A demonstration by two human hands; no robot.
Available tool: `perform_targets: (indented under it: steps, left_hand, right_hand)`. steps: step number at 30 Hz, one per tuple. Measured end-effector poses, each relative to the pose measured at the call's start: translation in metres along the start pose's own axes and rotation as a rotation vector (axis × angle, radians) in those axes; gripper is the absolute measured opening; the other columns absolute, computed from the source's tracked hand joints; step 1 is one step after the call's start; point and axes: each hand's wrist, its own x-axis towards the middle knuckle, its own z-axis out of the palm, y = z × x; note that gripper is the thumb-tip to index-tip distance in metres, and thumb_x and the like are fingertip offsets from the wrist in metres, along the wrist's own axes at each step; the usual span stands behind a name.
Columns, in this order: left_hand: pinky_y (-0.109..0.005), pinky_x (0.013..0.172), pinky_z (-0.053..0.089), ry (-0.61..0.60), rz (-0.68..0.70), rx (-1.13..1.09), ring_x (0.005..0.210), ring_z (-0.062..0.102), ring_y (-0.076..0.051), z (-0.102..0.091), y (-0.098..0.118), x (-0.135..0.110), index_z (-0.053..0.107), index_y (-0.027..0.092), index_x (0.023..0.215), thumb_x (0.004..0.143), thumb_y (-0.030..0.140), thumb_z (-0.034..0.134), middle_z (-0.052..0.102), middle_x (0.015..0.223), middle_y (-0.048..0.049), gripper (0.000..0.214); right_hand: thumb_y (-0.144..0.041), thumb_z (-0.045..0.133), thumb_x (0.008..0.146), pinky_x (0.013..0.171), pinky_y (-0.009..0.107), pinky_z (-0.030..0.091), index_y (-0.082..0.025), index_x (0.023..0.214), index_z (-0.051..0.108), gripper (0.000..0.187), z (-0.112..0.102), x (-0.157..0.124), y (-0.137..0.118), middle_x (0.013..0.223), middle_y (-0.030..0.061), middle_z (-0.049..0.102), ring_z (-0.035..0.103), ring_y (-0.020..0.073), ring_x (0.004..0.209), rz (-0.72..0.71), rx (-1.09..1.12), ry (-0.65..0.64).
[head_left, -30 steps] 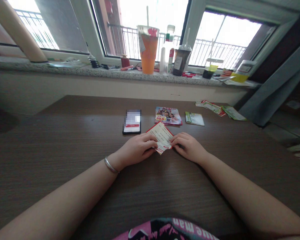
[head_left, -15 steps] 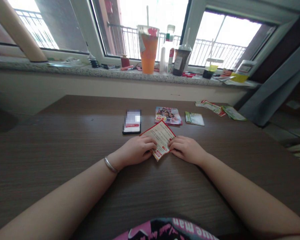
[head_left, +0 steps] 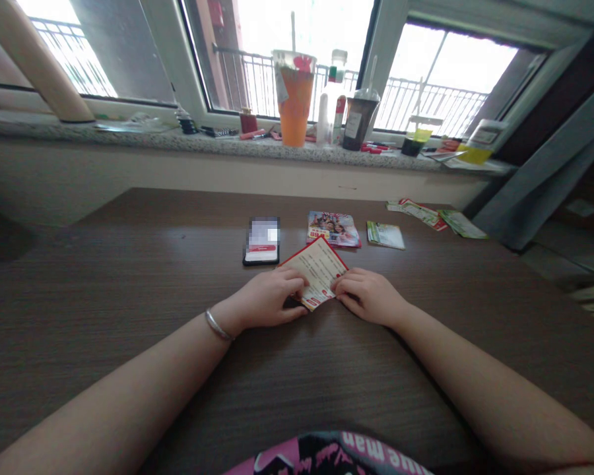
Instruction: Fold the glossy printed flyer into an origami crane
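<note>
- Holding: two hands on one sheet (head_left: 317, 267); it lies just right of the phone (head_left: 261, 256) and nearer the person.
- Right hand (head_left: 369, 293), right of the phone: fingers curled on the sheet's right edge, thumb tucked under. Grasping it.
- Left hand (head_left: 272, 297), on the phone's near side: bent fingers over the sheet's left part, thumb set apart by the lower edge. Can't tell if it pinches the paper or only presses it; the hand hides that edge.
- Bracelet (head_left: 218, 325): one, silver, left wrist, nearer the person than the phone.
- Phone: one, screen up, screen mostly pixelated, red band low on it.
- Photo leaflet pile (head_left: 337, 227): one, right of the phone, just beyond the sheet's top corner.
- Green-and-white pad (head_left: 386, 235): one, further right of the phone.
- Loose slips (head_left: 423, 213): at least three, red, green and white, overlapping, far right of the phone and beyond it.
- Cups on the sill, well beyond the phone: one tall orange drink (head_left: 296, 109), one dark drink (head_left: 359, 122) with a straw.
- Sheet looks: cream face, red border on the two far edges, rows of small print, red blocks toward the near corner. Turned diamond-wise, one corner pointing away from the person.
</note>
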Motion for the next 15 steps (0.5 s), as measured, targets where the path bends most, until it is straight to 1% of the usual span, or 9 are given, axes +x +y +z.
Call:
perform_targets:
  steps: [5, 9, 12, 15]
  left_hand:
    - [-0.031, 0.079, 0.048, -0.01, -0.016, 0.025, 0.093, 0.059, -0.021, -0.002, 0.003, 0.002, 0.058, 0.018, 0.087, 0.082, 0.04, 0.064, 0.063, 0.1, -0.0067, 0.023]
    - [-0.032, 0.075, 0.047, 0.018, -0.017, 0.098, 0.088, 0.058, -0.021, -0.001, 0.009, 0.003, 0.059, 0.018, 0.083, 0.083, 0.045, 0.063, 0.062, 0.098, -0.0075, 0.028]
    - [-0.033, 0.077, 0.046, 0.059, -0.038, 0.142, 0.087, 0.058, -0.021, 0.001, 0.015, 0.004, 0.061, 0.017, 0.083, 0.089, 0.049, 0.053, 0.063, 0.094, -0.0082, 0.033]
    - [-0.034, 0.08, 0.046, 0.059, -0.061, 0.11, 0.085, 0.059, -0.021, 0.002, 0.017, 0.006, 0.062, 0.018, 0.081, 0.096, 0.043, 0.043, 0.064, 0.089, -0.007, 0.035]
  right_hand:
    - [-0.014, 0.053, 0.087, 0.082, 0.032, 0.048, -0.02, 0.083, 0.06, 0.011, 0.001, 0.001, 0.0, 0.09, 0.0043, 0.069, 0.06, 0.0185, 0.089, 0.052, 0.089, 0.024]
    - [-0.013, 0.054, 0.086, 0.08, 0.032, 0.048, -0.02, 0.08, 0.059, 0.01, 0.002, 0.002, -0.003, 0.089, 0.0055, 0.068, 0.06, 0.0186, 0.087, 0.095, 0.134, 0.05]
    - [-0.012, 0.055, 0.084, 0.079, 0.032, 0.048, -0.02, 0.08, 0.058, 0.01, 0.002, 0.003, -0.007, 0.087, 0.0051, 0.067, 0.06, 0.0184, 0.085, 0.121, 0.151, 0.044]
    - [-0.013, 0.056, 0.084, 0.077, 0.031, 0.048, -0.02, 0.082, 0.059, 0.008, 0.001, 0.003, -0.012, 0.085, 0.0047, 0.066, 0.059, 0.0182, 0.083, 0.149, 0.154, 0.019]
